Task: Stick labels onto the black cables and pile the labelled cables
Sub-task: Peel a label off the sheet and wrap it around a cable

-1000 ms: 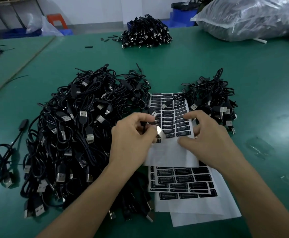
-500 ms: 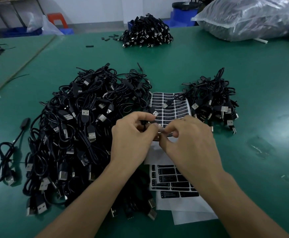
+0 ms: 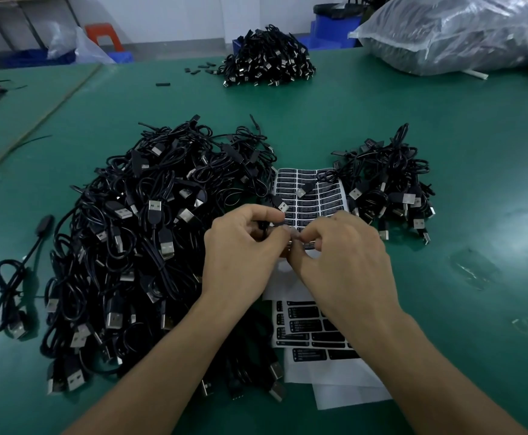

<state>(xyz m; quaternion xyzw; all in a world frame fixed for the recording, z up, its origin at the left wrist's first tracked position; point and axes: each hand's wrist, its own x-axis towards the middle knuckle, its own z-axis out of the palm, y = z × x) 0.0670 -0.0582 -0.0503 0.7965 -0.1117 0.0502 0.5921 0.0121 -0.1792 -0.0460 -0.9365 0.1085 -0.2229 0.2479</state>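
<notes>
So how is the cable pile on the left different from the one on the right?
The left pile is much bigger and spreads wide, down past the left hand; the right pile is small and compact. The left one reaches nearer the person; the right one lies farther back. Both hold black cables with silver plugs, flanking the label sheet.

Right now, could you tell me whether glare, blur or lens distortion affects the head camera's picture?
Head view: the green table edges bow, a wide-angle effect; soft glare patches lie on the table at right and on the plastic bag; the fingertips where both hands meet are slightly blurred; label sheet print is too small to read.
</notes>
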